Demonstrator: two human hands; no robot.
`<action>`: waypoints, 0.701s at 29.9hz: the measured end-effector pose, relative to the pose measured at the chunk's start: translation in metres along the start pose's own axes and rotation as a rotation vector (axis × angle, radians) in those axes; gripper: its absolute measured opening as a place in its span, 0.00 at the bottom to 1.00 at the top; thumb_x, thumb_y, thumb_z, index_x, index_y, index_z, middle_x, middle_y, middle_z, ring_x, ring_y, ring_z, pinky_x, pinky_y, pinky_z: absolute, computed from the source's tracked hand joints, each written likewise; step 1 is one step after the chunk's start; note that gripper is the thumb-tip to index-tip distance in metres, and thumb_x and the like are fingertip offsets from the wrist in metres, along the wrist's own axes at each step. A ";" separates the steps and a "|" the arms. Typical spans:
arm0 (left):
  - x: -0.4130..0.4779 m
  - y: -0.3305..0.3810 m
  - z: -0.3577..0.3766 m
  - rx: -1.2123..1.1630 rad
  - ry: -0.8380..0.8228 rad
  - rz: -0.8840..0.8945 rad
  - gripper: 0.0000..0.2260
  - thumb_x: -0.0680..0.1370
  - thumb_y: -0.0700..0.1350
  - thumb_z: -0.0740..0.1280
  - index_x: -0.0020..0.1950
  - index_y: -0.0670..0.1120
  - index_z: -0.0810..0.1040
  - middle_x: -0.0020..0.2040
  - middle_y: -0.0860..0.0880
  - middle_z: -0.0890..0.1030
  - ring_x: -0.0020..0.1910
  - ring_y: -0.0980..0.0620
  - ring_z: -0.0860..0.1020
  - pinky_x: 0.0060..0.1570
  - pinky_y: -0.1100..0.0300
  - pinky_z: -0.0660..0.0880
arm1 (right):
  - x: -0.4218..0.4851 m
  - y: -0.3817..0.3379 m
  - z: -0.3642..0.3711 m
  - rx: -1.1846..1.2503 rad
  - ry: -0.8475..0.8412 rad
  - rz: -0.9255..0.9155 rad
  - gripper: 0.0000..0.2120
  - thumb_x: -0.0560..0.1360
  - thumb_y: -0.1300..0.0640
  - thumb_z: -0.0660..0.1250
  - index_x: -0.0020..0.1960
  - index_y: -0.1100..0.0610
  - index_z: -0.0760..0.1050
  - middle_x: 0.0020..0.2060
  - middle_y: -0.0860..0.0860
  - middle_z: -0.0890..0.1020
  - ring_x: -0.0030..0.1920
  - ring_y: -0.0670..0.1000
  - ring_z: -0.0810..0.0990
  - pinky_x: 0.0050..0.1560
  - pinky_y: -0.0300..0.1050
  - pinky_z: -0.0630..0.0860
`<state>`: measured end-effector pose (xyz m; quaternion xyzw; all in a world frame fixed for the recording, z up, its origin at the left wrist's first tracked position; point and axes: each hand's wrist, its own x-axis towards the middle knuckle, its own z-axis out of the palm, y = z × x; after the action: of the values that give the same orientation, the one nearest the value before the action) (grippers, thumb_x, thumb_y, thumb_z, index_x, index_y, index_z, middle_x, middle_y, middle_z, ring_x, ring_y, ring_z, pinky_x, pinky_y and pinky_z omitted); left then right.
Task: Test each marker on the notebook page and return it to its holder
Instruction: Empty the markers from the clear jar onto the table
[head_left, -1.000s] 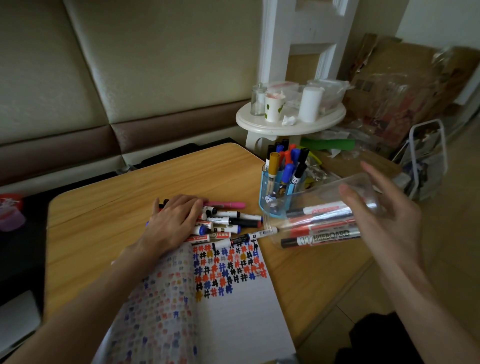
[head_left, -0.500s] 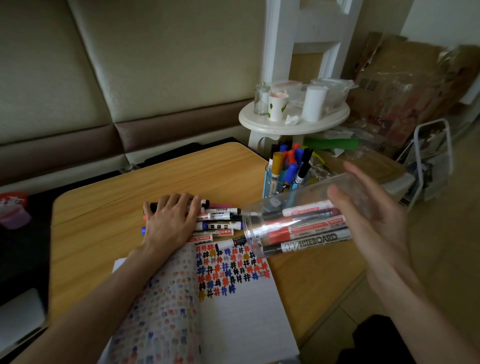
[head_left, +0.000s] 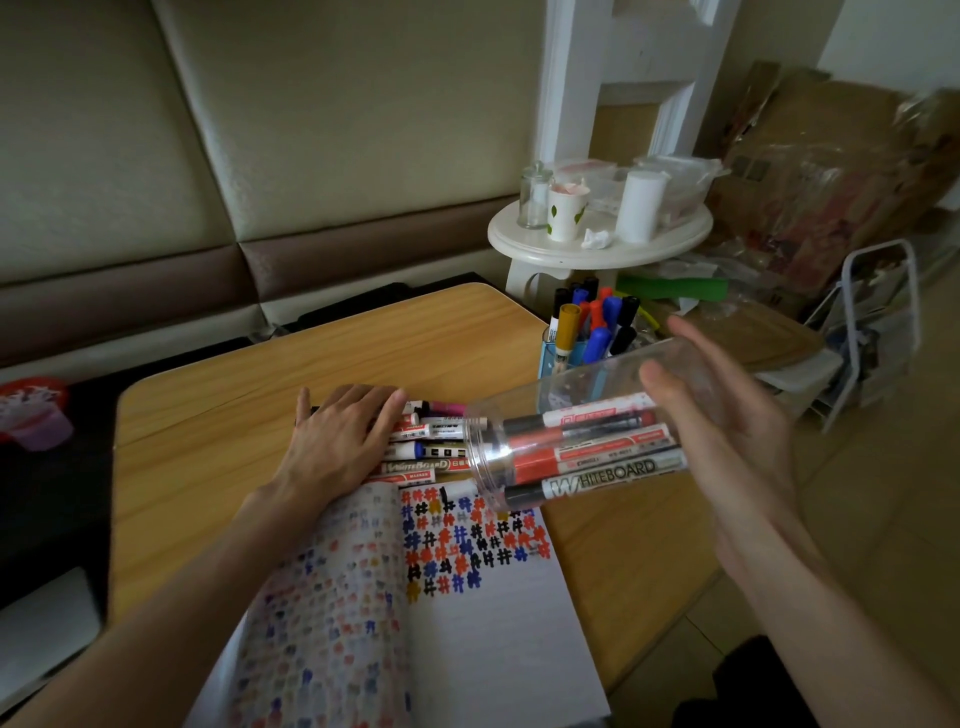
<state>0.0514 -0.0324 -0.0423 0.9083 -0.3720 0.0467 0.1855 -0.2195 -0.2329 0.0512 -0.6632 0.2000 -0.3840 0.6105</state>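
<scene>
While the loose markers (head_left: 431, 441) lie in a heap just past the top edge of the notebook (head_left: 483, 634), we see the left hand (head_left: 337, 441) spread flat on them, its straight fingers pressing on the heap's left part. Above the notebook's upper right corner, the right hand (head_left: 727, 431) holds a clear jar (head_left: 587, 395) tipped on its side. The thumb is in front and the fingers curl round the back near its base. The jar's open mouth faces the heap, just over the page's top edge; we cannot tell whether it touches anything below. Inside it several whiteboard markers (head_left: 597, 457) lie lengthwise, their red and black caps toward the mouth. The notebook lies open on the wooden counter (head_left: 234, 415), its right page bearing rows of coloured hash marks (head_left: 467, 540) near the top. Beyond the notebook's far right corner a blue holder (head_left: 550, 364) stands upright at the counter's edge, full of capped markers. Farther past it, off the counter, stands a white round side table (head_left: 602, 249).
</scene>
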 end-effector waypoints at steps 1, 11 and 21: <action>0.001 -0.001 0.000 -0.006 0.004 0.005 0.30 0.83 0.66 0.42 0.72 0.55 0.73 0.71 0.53 0.76 0.74 0.51 0.69 0.77 0.32 0.48 | 0.000 -0.001 0.001 0.012 -0.001 -0.003 0.25 0.72 0.48 0.74 0.67 0.32 0.76 0.62 0.47 0.84 0.52 0.50 0.87 0.41 0.41 0.84; 0.005 -0.014 0.002 -0.024 -0.023 0.054 0.35 0.80 0.71 0.36 0.73 0.57 0.71 0.72 0.54 0.74 0.74 0.53 0.68 0.77 0.32 0.50 | 0.000 -0.002 0.005 0.006 -0.012 0.005 0.23 0.77 0.55 0.73 0.68 0.37 0.76 0.50 0.43 0.88 0.46 0.47 0.88 0.39 0.37 0.82; 0.005 -0.014 0.001 0.018 -0.141 0.061 0.33 0.79 0.71 0.34 0.81 0.64 0.57 0.80 0.55 0.64 0.80 0.53 0.60 0.78 0.36 0.43 | -0.001 -0.003 0.005 0.023 -0.006 0.017 0.25 0.73 0.51 0.74 0.69 0.36 0.76 0.56 0.47 0.87 0.48 0.49 0.88 0.39 0.40 0.83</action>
<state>0.0646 -0.0273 -0.0467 0.8992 -0.4112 -0.0082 0.1494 -0.2171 -0.2282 0.0545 -0.6553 0.1995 -0.3790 0.6221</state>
